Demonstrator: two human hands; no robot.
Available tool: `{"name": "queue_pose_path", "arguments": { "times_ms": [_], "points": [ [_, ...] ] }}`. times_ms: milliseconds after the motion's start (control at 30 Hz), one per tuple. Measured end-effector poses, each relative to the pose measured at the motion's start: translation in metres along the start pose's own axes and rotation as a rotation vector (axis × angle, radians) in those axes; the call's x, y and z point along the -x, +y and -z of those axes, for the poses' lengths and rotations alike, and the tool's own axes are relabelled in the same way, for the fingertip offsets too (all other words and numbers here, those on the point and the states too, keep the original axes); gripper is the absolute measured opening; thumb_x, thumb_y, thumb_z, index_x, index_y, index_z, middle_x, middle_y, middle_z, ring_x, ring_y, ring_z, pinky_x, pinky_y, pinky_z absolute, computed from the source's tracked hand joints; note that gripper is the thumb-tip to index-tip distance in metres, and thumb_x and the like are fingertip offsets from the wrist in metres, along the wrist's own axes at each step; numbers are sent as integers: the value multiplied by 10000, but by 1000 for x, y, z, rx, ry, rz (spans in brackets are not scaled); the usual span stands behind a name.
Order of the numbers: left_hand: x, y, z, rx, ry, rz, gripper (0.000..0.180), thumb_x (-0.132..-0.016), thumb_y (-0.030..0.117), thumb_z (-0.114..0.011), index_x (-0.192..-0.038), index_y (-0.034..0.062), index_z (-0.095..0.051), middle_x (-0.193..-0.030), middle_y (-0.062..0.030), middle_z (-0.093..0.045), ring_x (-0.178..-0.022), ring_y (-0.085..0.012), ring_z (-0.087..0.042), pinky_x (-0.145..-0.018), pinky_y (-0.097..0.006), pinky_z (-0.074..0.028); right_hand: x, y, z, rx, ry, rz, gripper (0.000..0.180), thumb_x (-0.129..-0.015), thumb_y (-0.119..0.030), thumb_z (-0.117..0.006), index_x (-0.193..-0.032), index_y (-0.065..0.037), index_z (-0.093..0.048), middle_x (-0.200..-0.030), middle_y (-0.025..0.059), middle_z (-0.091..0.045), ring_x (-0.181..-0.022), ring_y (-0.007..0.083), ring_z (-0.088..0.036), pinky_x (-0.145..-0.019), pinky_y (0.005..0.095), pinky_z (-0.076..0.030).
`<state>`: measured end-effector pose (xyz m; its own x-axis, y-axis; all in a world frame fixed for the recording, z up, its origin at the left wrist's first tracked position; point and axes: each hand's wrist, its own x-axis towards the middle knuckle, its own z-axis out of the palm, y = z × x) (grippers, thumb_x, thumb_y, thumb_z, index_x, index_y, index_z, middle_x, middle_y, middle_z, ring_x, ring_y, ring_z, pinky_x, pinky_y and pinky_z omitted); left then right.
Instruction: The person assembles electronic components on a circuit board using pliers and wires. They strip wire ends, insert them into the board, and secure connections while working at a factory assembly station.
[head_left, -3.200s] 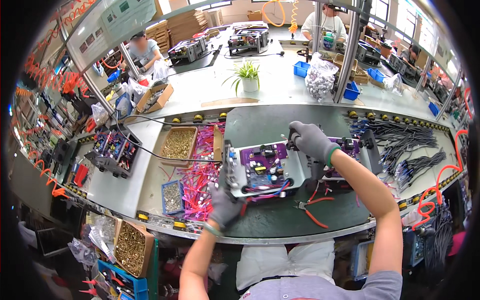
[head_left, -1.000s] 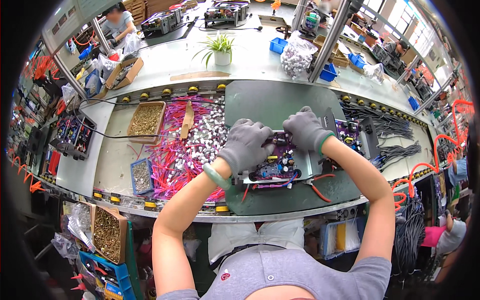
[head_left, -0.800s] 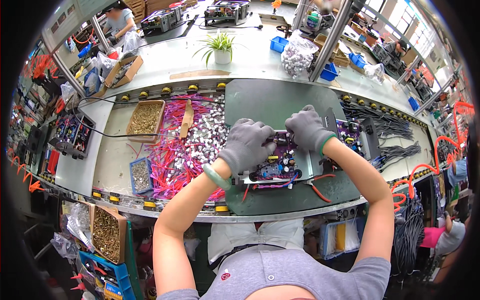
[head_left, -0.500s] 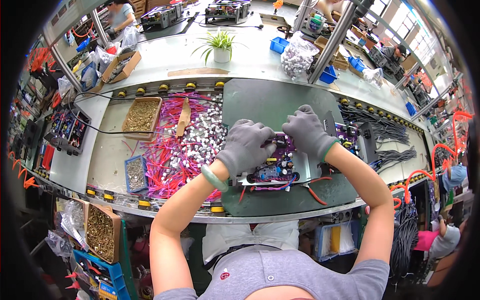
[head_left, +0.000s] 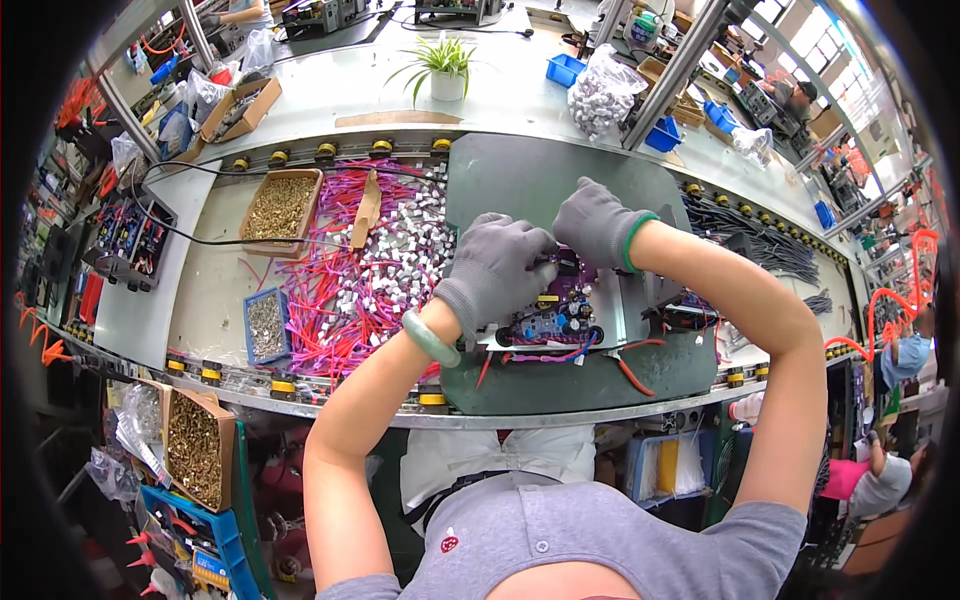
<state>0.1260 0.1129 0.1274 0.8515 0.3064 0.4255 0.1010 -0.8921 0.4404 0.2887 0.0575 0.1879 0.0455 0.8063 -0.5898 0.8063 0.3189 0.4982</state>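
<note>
A purple circuit board (head_left: 560, 325) crowded with components sits on a silver metal plate on the dark green mat (head_left: 500, 395). My left hand (head_left: 500, 262), in a grey glove, rests at the board's far left corner with fingers curled inward. Over the far edge hovers my right hand (head_left: 596, 224), gloved too, its fingers bent into a closed grip. Whatever either set of fingers pinches is hidden. Purple, red and blue wires (head_left: 545, 357) run along the board's near edge. Two red curved pieces like tool handles (head_left: 634, 376) lie beside the plate.
Left of the mat spreads a heap of red-purple wires with white connectors (head_left: 385, 255). Beyond it are a carton of brass-coloured parts (head_left: 281, 208) and a blue tray of small metal parts (head_left: 266, 325). Black cables (head_left: 770, 245) lie to the right; a potted plant (head_left: 446, 80) stands behind.
My right hand has risen slightly and shifted left, its wrist turning and elbow swinging outward. My left hand stays by the board's corner. The whole view has tilted slightly.
</note>
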Motion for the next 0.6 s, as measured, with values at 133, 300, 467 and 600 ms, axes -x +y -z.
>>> {"name": "queue_pose_path", "arguments": {
  "times_ms": [133, 300, 467, 600],
  "points": [
    [-1, 4, 4, -43, -10, 26, 229, -793, 289, -732, -947, 121, -755, -900, -85, -717, -937, -285, -672, -914, -408, -495, -6, -1, 2, -7, 88, 49, 128, -767, -179, -725, -889, -183, -764, -840, 51, -736, -841, 256, -719, -795, 396, -457],
    [0, 1, 3, 18, 38, 31, 227, -786, 273, -743, -932, 100, -762, -875, -107, -709, -907, -309, -672, -865, -420, -516, -6, 8, 4, -70, 22, 53, 157, -765, -180, -719, -910, -143, -769, -868, 92, -744, -848, 278, -729, -732, 412, -530],
    [1, 2, 5, 48, 37, 27, 213, -785, 252, -743, -929, 96, -762, -866, -107, -709, -903, -307, -670, -892, -416, -500, 26, 17, -29, -660, 210, -48, 175, -787, -151, -684, -936, -143, -776, -902, 109, -733, -848, 304, -703, -780, 416, -544],
    [0, 2, 3, 41, 23, 16, 201, -785, 257, -732, -912, 104, -759, -867, -93, -714, -918, -285, -671, -922, -409, -489, 51, 19, -62, -1009, 461, 24, 191, -809, -120, -654, -953, -155, -775, -922, 97, -722, -871, 301, -680, -804, 404, -539]
  ]
}}
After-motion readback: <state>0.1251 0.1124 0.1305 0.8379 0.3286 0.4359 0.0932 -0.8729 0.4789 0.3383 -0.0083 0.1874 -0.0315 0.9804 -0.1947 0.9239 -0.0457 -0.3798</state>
